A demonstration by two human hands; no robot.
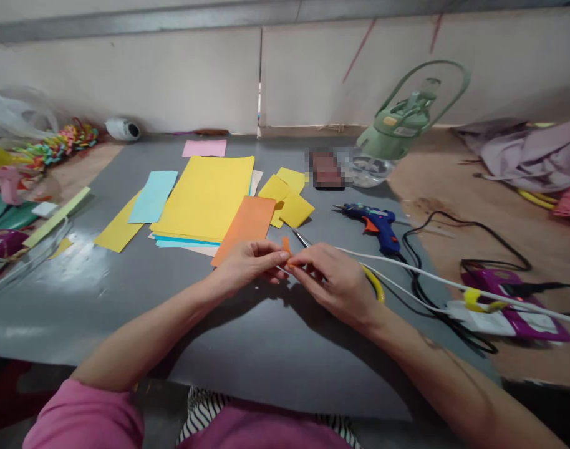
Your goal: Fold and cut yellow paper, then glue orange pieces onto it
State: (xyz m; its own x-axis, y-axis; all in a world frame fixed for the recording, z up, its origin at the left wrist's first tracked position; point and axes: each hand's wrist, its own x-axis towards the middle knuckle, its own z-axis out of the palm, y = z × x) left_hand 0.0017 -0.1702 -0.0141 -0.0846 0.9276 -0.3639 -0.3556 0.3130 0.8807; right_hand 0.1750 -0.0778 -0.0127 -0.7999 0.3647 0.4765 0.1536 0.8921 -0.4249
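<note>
Between the fingertips of both hands is a small orange paper piece (285, 244), its upper end sticking up above them. My left hand (252, 262) pinches it from the left. My right hand (334, 277) pinches it from the right, fingers curled. Behind my left hand an orange paper strip (247, 224) lies slanted over a stack of yellow sheets (205, 193). Scissors with metal blades (301, 237) lie beside my right hand, their yellow handle (376, 287) partly hidden under it. Several yellow paper squares (289, 196) lie just beyond.
A blue glue gun (376, 224) rests at the right, near a purple power strip (519, 305) and tangled cables. A green-topped bottle (401, 125) and a phone (328, 169) stand and lie farther back. Light blue paper (154, 196) and a paper garland (60, 146) are at left.
</note>
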